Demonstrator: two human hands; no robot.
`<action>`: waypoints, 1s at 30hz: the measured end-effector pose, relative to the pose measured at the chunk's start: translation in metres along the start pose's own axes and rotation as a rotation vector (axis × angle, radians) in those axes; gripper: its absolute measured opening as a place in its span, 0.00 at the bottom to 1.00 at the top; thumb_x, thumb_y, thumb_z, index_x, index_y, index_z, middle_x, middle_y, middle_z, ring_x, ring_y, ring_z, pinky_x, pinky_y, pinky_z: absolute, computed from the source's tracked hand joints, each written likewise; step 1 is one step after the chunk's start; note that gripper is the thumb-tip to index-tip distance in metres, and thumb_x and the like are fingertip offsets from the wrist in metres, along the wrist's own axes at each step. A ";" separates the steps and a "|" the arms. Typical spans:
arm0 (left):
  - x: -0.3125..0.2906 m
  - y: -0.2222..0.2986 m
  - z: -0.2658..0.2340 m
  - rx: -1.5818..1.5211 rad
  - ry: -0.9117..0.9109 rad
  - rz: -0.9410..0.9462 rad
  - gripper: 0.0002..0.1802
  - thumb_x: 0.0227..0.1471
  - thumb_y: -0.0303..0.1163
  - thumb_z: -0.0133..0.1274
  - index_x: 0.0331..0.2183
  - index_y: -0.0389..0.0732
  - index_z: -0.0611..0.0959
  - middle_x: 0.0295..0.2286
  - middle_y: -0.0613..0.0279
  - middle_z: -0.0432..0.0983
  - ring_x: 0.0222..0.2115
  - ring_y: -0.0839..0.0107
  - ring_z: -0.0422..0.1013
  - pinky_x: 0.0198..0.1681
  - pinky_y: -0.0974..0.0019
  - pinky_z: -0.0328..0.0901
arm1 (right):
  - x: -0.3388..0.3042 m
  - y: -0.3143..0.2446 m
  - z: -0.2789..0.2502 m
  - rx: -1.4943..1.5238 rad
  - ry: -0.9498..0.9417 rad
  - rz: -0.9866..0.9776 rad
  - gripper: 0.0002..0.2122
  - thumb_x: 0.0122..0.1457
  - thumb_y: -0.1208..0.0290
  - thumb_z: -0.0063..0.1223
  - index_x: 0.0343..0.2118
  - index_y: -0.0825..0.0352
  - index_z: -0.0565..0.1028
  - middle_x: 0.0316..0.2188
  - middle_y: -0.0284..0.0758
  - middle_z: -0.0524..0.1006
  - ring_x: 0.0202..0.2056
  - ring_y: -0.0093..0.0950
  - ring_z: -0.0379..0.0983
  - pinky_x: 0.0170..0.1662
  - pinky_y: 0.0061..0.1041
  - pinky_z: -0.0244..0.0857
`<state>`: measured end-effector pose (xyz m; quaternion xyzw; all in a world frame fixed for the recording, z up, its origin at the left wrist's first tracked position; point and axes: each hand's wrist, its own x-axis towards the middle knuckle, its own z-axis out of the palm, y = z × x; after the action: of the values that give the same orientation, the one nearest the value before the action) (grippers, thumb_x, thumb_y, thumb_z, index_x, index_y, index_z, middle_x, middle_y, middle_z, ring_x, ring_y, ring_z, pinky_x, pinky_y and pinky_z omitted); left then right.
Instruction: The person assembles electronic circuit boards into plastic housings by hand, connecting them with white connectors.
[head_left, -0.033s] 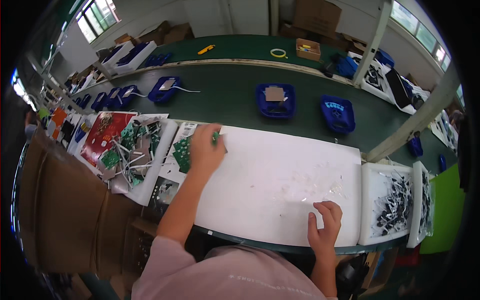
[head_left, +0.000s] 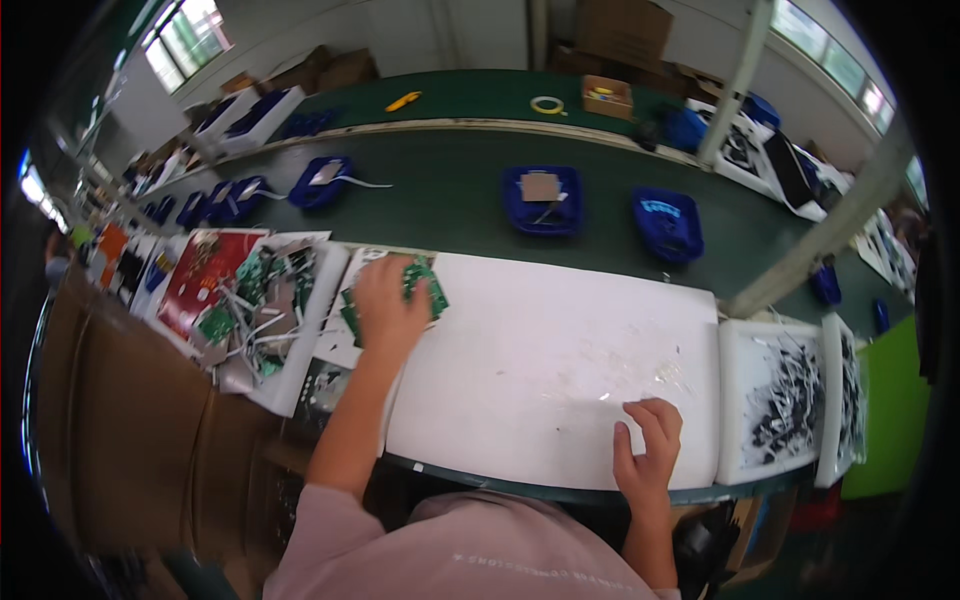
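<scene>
My left hand (head_left: pixel 388 305) is at the left end of the white work sheet (head_left: pixel 540 370), its fingers bent over green circuit boards (head_left: pixel 432 290). One board shows on the right of the fingers, and a green edge shows on the left; the hand hides the rest. My right hand (head_left: pixel 652 445) hovers at the sheet's near right part, thumb and fingers apart, nothing between them. Small clear scraps (head_left: pixel 665 375) lie on the sheet beyond it.
Left of the sheet, a white tray (head_left: pixel 312 335) holds circuit boards and white cables. To the right, a white foam box (head_left: pixel 735 400) contains black-and-white cable pieces. Blue plastic shells (head_left: pixel 668 240) line the dark green bench behind. A slanted post (head_left: pixel 800 245) rises at the right.
My left hand has shifted slightly left, and more green board now shows at its right side. My right hand stays nearly in place. The whole view has shifted slightly.
</scene>
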<state>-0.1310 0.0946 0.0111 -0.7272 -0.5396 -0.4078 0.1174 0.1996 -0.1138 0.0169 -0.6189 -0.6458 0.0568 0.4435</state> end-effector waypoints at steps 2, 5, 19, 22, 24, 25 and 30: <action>-0.024 -0.033 -0.011 0.144 -0.111 -0.063 0.22 0.45 0.35 0.64 0.43 0.39 0.78 0.38 0.50 0.73 0.43 0.46 0.68 0.47 0.44 0.60 | 0.005 0.002 0.003 0.018 0.044 -0.059 0.14 0.45 0.85 0.62 0.38 0.68 0.79 0.37 0.41 0.75 0.42 0.41 0.70 0.48 0.37 0.62; -0.050 -0.065 -0.026 0.263 -0.098 0.009 0.21 0.49 0.36 0.61 0.45 0.41 0.79 0.39 0.53 0.74 0.45 0.48 0.68 0.50 0.47 0.57 | 0.019 0.005 0.005 0.031 0.095 -0.113 0.13 0.45 0.83 0.63 0.36 0.66 0.80 0.36 0.39 0.76 0.41 0.39 0.71 0.47 0.36 0.63; -0.028 0.007 -0.072 -0.256 -0.314 -0.095 0.14 0.44 0.23 0.61 0.38 0.39 0.82 0.36 0.53 0.77 0.39 0.53 0.71 0.46 0.56 0.63 | 0.080 0.168 -0.167 -0.662 0.084 0.216 0.04 0.50 0.75 0.60 0.30 0.65 0.82 0.31 0.39 0.79 0.38 0.43 0.75 0.42 0.41 0.69; -0.038 0.016 -0.055 -0.320 -0.356 -0.018 0.14 0.43 0.24 0.63 0.37 0.39 0.82 0.36 0.53 0.79 0.38 0.56 0.74 0.44 0.60 0.66 | 0.093 0.189 -0.158 -0.745 -0.142 0.167 0.04 0.50 0.74 0.58 0.27 0.64 0.81 0.30 0.40 0.80 0.39 0.44 0.75 0.43 0.44 0.68; -0.032 0.035 -0.038 -0.459 -0.436 -0.001 0.13 0.44 0.24 0.63 0.35 0.37 0.82 0.33 0.53 0.80 0.34 0.59 0.76 0.40 0.63 0.68 | 0.088 0.207 -0.159 -0.646 0.066 0.162 0.03 0.57 0.75 0.55 0.30 0.69 0.77 0.29 0.43 0.80 0.34 0.43 0.77 0.41 0.42 0.68; -0.028 0.047 -0.035 -0.520 -0.489 -0.023 0.12 0.43 0.24 0.63 0.35 0.37 0.82 0.31 0.53 0.80 0.33 0.60 0.76 0.39 0.63 0.68 | 0.096 0.181 -0.151 -0.321 0.119 0.282 0.03 0.60 0.77 0.54 0.34 0.71 0.76 0.29 0.43 0.79 0.33 0.38 0.77 0.41 0.35 0.69; -0.021 0.092 -0.029 -0.691 -0.528 -0.068 0.10 0.47 0.22 0.61 0.35 0.35 0.82 0.31 0.55 0.80 0.33 0.65 0.76 0.40 0.66 0.68 | 0.105 0.135 -0.144 -0.484 0.255 0.017 0.09 0.54 0.79 0.57 0.39 0.69 0.77 0.31 0.42 0.80 0.36 0.41 0.76 0.42 0.36 0.68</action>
<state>-0.0654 0.0262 0.0396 -0.7849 -0.4067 -0.3679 -0.2883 0.4102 -0.0619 0.0718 -0.7145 -0.5743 -0.1737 0.3599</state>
